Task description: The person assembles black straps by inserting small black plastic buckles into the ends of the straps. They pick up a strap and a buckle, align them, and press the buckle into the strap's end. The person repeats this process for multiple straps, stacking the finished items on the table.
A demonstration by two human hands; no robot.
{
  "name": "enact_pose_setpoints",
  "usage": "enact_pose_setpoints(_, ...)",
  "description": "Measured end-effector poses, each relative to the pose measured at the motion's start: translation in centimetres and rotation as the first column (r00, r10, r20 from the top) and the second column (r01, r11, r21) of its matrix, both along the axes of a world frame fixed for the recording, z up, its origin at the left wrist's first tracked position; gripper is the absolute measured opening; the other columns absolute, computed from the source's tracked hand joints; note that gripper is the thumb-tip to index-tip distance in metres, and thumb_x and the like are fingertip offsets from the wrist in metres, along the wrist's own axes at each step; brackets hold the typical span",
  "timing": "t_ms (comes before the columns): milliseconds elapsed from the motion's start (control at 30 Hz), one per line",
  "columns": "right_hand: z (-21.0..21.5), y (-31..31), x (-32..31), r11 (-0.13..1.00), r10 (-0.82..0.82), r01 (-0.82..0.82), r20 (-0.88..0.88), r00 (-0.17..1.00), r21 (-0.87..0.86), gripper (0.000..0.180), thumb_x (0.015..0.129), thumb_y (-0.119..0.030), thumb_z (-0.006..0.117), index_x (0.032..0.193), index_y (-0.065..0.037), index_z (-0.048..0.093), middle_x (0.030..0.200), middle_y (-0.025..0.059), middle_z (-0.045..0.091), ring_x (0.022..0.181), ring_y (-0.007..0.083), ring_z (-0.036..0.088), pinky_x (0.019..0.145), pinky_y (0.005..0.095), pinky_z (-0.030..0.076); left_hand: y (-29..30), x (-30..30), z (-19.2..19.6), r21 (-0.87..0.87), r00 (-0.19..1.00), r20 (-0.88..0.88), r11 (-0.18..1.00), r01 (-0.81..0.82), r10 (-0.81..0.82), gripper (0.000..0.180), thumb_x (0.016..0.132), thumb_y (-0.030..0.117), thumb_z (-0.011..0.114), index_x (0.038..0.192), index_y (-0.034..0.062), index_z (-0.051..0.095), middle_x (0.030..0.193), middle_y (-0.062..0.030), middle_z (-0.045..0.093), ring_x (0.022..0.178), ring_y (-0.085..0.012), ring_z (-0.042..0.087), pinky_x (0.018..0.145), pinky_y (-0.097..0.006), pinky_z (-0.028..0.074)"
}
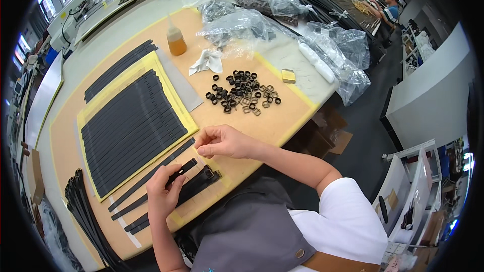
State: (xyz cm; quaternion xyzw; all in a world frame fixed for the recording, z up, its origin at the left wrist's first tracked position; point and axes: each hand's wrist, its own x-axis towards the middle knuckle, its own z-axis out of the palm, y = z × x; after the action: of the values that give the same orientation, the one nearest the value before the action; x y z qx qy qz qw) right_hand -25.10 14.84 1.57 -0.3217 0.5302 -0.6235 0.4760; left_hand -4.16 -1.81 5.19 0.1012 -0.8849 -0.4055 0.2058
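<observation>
Currently, a black strap [188, 166] is gripped by the left hand [164, 191], near the front edge of the table [272, 121].

Long axis is slanted from lower left to upper right; the strap's free end is pointed toward the right hand [227, 143], which is held just beyond, apart from it. Left thumb and fingers are closed on the strap close to that end, so the left is nearer. Right fingertips are bunched; whether anything is pinched there cannot be told. Small rings and buckles [243, 88] are heaped farther off.

Free mat [262, 127] between right hand [222, 141] and buckle pile [242, 90], bottle [177, 44] standing beyond
</observation>
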Motion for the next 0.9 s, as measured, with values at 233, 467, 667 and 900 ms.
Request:
enact_pose_setpoints(233, 0.5, -0.3, 2.8, 0.997, 0.022, -0.004, 0.247, 0.969, -0.073, 0.014, 0.097, -0.007, 0.074, 0.109, -0.003, 0.070, 0.100, 0.0024, 0.071, 0.090, 0.0098, 0.067, 0.084, 0.0260, 0.056, 0.4, 0.8, 0.5, -0.030, 1.000, -0.021, 0.999, -0.016, 0.015, 0.023, 0.084, 0.001, 0.081, 0.105, -0.0005, 0.073, 0.078, -0.0065, 0.063, 0.062, -0.0146, 0.055, 0.055, -0.027, 0.041)
enact_pose_setpoints(467, 1.6, -0.6, 4.7, 0.998, -0.057, 0.050, 0.246, 0.968, 0.037, 0.017, 0.093, -0.003, 0.075, 0.108, -0.003, 0.068, 0.101, 0.0024, 0.070, 0.091, 0.0095, 0.068, 0.083, 0.0239, 0.056, 1.0, 0.5, 0.8, -0.084, 0.997, -0.046, 0.995, 0.054, -0.058, 0.030, 0.087, 0.005, 0.082, 0.114, 0.0021, 0.071, 0.084, -0.0117, 0.069, 0.071, -0.0242, 0.070, 0.061, -0.033, 0.055)
enact_pose_setpoints(667, 1.7, -1.3, 4.7, 0.997, 0.010, 0.000, 0.136, 0.991, -0.075, 0.018, 0.095, -0.005, 0.075, 0.112, -0.001, 0.068, 0.104, 0.0042, 0.070, 0.094, 0.0101, 0.068, 0.085, 0.0254, 0.056, 1.0, 0.5, -0.3, 0.021, 0.999, -0.030, 0.999, 0.033, -0.032, 0.034, 0.089, 0.009, 0.081, 0.120, 0.0029, 0.069, 0.098, -0.0144, 0.074, 0.077, -0.0261, 0.073, 0.065, -0.033, 0.058)
enact_pose_setpoints(900, 2.5, 2.3, -8.4, 0.859, -0.167, 0.482, -0.796, 0.582, 0.172, 0.015, 0.097, -0.013, 0.071, 0.102, 0.001, 0.073, 0.085, 0.0068, 0.074, 0.078, 0.0128, 0.068, 0.072, 0.0302, 0.055, 0.2, 0.9, -0.8, 0.053, 0.999, 0.036, 0.998, 0.026, -0.028, 0.026, 0.089, 0.007, 0.079, 0.113, 0.0021, 0.070, 0.093, -0.0113, 0.073, 0.072, -0.0199, 0.071, 0.062, -0.029, 0.055)
